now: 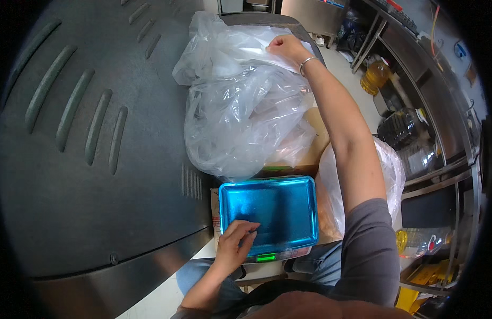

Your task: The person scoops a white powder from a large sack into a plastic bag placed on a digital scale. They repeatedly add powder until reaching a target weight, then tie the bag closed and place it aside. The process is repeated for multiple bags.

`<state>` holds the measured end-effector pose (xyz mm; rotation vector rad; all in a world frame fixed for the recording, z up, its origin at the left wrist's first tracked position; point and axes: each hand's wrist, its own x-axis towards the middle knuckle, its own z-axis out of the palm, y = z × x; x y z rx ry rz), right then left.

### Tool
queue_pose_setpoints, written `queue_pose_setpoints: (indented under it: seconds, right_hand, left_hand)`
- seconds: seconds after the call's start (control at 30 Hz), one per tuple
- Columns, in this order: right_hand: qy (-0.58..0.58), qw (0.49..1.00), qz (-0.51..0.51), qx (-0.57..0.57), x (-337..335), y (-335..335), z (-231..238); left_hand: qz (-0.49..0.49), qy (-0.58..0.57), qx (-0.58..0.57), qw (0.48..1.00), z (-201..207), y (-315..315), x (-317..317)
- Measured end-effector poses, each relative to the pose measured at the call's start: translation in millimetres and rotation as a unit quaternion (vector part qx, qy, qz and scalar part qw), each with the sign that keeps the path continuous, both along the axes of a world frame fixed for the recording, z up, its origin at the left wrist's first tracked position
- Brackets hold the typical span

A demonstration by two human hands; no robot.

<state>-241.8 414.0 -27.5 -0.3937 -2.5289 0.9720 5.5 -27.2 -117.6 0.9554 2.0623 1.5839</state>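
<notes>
My right hand [287, 49] is stretched far forward, its fingers closed in a pinch at the white contents and edge of a clear plastic bag [230, 45]. Close to me, my left hand [236, 243] hovers over or rests on the shiny blue lid of a rectangular box [283, 212]. Its fingers are curled, with thumb and forefinger near each other; anything between them is too small to make out. A green clasp [266, 258] shows on the box's near side. Between the hands lies a second, bulky clear plastic bag [230, 122], crumpled and partly filled.
A large dark metal cabinet with slots [134, 202] stands along the left. A cardboard box [319, 127] sits under the bags. Another filled plastic bag [387, 170] is beside my right arm. Metal shelving [427, 74] lines the right, with a yellow oil jug [374, 77] and bottles.
</notes>
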Motion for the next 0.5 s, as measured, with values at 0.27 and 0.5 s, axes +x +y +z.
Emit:
queue_pose_setpoints:
  seconds: [0.27, 0.5]
  right_hand:
    - [-0.02, 0.979, -0.117, 0.164, 1.3, -16.3, -1.9]
    - [0.095, 0.983, -0.136, 0.083, 0.2, -20.6, 16.3]
  left_hand:
    - [-0.011, 0.01, -0.015, 1.0, -5.2, 6.5, 3.0]
    - [-0.013, -0.001, -0.04, 0.999, -5.4, 10.2, 5.7]
